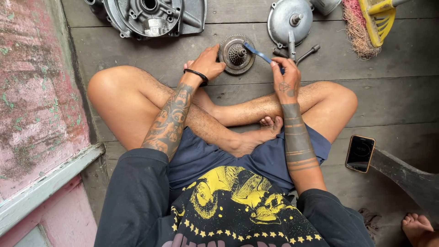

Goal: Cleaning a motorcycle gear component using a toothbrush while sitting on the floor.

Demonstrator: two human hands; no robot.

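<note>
I sat cross-legged on the plank floor [137, 50] with the round clutch assembly [236, 54] lying flat on the boards just beyond my shins. My left hand [208, 63] was curled against its rim, fingers closed on the edge to steady it. My right hand [284, 73] pinched the handle end of a thin blue tool [256, 52], whose far end reached to the splined hub [237, 53] at the centre of the disc.

The assembly looked to be solid steel, so I judged it heavy for its size, fully rigid and in no danger of breaking, though greasy enough to slide on the wood if pushed from one side. The outer rim seemed the best place to hold it, since the toothed middle offered only sharp edges and little purchase. The blue tool seemed light and somewhat springy, likely to flex if I leaned on it, so a pinch close to the working end would have given more control.

An engine casing [148, 17] lay further off to the left, a round metal cover [289, 20] and a socket wrench [305, 53] to the right, with a broom [370, 23] beyond. A phone [360, 153] rested by my right knee.
</note>
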